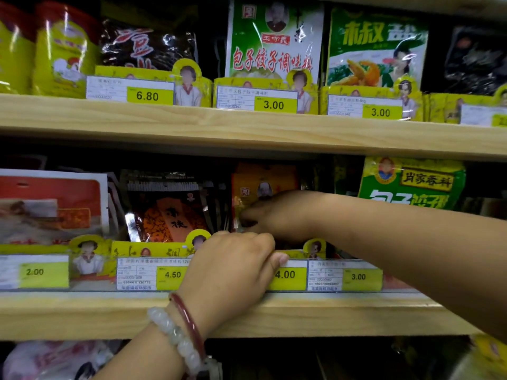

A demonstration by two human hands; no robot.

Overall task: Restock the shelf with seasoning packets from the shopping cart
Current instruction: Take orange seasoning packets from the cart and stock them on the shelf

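Note:
An orange seasoning packet [263,185] stands in the middle slot of the lower wooden shelf [315,316]. My right hand [277,215] reaches into that slot from the right, its fingers curled on the packet's lower front. My left hand [233,267], with two bracelets on the wrist, grips the yellow price-tag rail [288,275] at the shelf's front edge, fingers over its top and the thumb on the 4.00 tag. The bottom of the orange packet is hidden behind both hands.
Dark red packets [167,209] stand left of the slot, red-and-white packets [49,204] further left, a green packet [411,185] to the right. The upper shelf [247,127] holds green, black and yellow packets behind price tags. More packets [55,360] lie below.

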